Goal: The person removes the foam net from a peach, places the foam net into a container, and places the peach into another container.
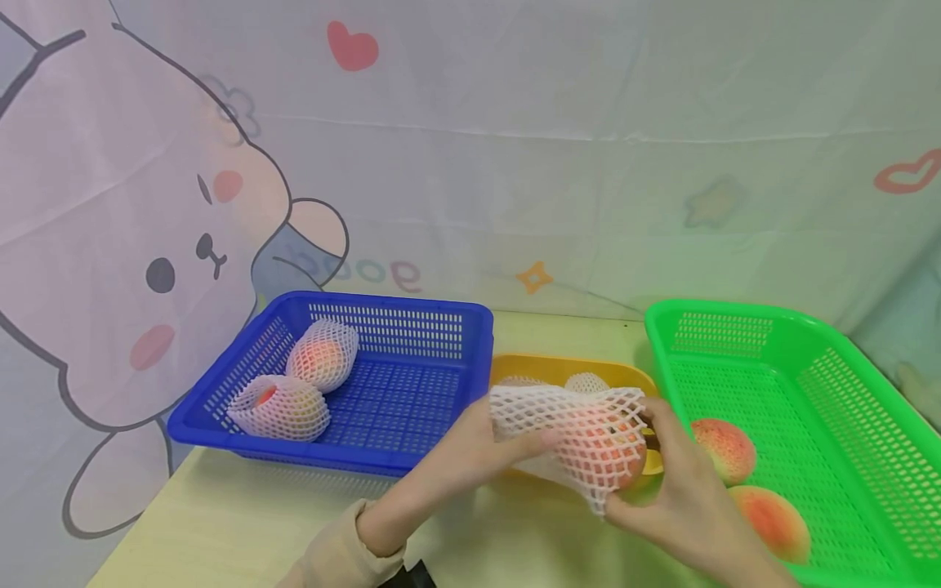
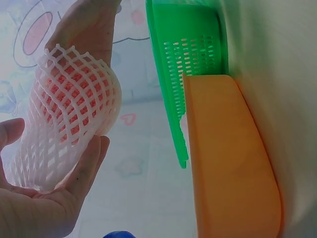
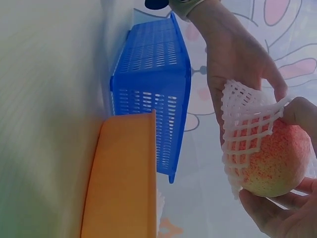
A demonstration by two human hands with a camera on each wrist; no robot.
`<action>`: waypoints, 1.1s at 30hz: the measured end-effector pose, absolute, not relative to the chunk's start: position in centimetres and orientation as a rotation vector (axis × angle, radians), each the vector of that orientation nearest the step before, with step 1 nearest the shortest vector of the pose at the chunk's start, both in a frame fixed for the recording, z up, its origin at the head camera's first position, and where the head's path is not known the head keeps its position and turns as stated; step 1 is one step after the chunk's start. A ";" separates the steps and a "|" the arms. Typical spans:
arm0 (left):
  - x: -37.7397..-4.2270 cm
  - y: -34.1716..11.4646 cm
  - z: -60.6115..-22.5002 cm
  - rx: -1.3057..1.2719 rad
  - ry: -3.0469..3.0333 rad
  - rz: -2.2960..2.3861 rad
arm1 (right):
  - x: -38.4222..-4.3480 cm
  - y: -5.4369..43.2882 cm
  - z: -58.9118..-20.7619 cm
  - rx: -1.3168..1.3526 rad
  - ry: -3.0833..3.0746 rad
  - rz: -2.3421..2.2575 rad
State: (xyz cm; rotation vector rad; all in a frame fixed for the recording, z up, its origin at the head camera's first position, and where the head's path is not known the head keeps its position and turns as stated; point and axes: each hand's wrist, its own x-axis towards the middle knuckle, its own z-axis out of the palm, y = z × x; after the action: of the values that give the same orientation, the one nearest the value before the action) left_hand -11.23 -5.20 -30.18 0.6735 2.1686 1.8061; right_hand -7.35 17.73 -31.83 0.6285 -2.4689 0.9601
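Observation:
A reddish-yellow peach (image 3: 277,158) sits partly inside a white foam net sleeve (image 1: 540,412), held up over the orange basket. My left hand (image 1: 470,453) grips the closed-up left part of the sleeve, its thumb lying across the mesh. On the other side my right hand (image 1: 684,498) holds the sleeve's open rim and the peach between thumb and fingers. In the right wrist view the peach's outer end is bare, while the mesh covers the end toward my left hand (image 3: 237,59).
On the left a blue basket (image 1: 412,408) contains two netted peaches (image 1: 283,408). To the right, a green basket (image 1: 823,457) holds two bare peaches (image 1: 768,523). The orange basket (image 1: 507,366) between them has more foam nets (image 1: 586,382) inside. A printed cloth hangs behind.

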 end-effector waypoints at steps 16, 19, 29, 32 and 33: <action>-11.3 -5.5 -30.1 0.664 2.212 1.814 | -7.7 18.3 -31.5 0.600 -2.448 0.951; -11.3 -5.5 -30.1 0.622 2.234 1.820 | -7.8 18.4 -31.5 0.592 -2.455 0.934; -11.3 -5.6 -30.2 0.570 2.276 1.856 | -7.9 19.0 -31.3 0.593 -2.485 0.869; -11.4 -5.6 -30.2 0.568 2.302 1.860 | -7.9 19.0 -31.0 0.598 -2.494 0.843; -11.4 -5.6 -30.2 0.562 2.311 1.863 | -7.9 19.0 -30.9 0.600 -2.498 0.835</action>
State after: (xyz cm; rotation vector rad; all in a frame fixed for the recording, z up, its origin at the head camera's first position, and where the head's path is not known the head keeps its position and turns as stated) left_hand -11.44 -5.57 -30.24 0.5620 2.3114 1.8631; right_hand -7.90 19.00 -30.95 0.5998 -2.4981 0.8353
